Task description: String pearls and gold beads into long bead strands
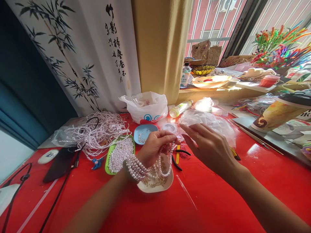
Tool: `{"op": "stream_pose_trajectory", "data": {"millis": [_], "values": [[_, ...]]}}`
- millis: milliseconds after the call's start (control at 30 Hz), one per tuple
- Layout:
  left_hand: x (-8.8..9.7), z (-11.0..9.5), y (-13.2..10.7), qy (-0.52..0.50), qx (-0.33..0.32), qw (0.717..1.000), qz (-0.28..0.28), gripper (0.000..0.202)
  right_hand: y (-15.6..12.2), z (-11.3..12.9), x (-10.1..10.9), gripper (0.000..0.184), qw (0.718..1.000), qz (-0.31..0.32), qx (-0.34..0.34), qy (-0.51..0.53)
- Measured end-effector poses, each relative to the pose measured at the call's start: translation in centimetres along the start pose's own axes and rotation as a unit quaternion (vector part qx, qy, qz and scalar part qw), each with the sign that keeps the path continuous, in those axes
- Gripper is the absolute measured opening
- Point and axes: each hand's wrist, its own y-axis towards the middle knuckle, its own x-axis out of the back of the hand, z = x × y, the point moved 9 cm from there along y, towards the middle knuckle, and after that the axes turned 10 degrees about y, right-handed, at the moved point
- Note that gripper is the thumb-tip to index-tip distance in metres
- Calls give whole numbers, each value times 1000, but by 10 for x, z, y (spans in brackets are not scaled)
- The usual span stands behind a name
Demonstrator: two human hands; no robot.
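Surface: we work at a glossy red table (218, 200) beside a sunlit window sill.
Left hand (155, 146): fingers curled, tips pinching a pearl strand (136, 169); its loops wrap our wrist and hang below the palm.
Right hand (209, 146): fingers straight, loosely spread, tips just beside the left fingertips; we cannot tell whether they touch.
Strand position: over a shallow white dish (157, 189) of small gold beads (155, 181).
Nearby: green tray (107, 161) of round white pearls; a tangled, glossy heap of strands (97, 132) further left.

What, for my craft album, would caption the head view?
Left hand, pearl strands round its wrist, pinches one above a white dish; right hand open.
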Motion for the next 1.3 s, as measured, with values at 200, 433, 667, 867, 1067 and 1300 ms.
{"op": "stream_pose_trajectory", "data": {"millis": [200,433,667,867,1067,1300], "values": [[-5,0,-1,12,5,1000,7,11,3,-6,9,16,966,-56,-85,236],[-10,2,-3,20,32,998,41,21,-7,-13,-4,14,942,-60,-140,298],[-8,6,-4,-69,31,997,-20,17,-17,-16,-2,14,904,-153,-166,364],[-10,6,-8,-67,0,996,-59,15,-20,-23,-35,17,786,-93,-249,558],[3,-3,-12,-29,-63,990,-122,16,-18,-31,-37,22,740,-103,-268,609],[12,3,-13,-68,-35,986,-150,13,-22,-29,-40,21,743,-98,-258,610]]}}
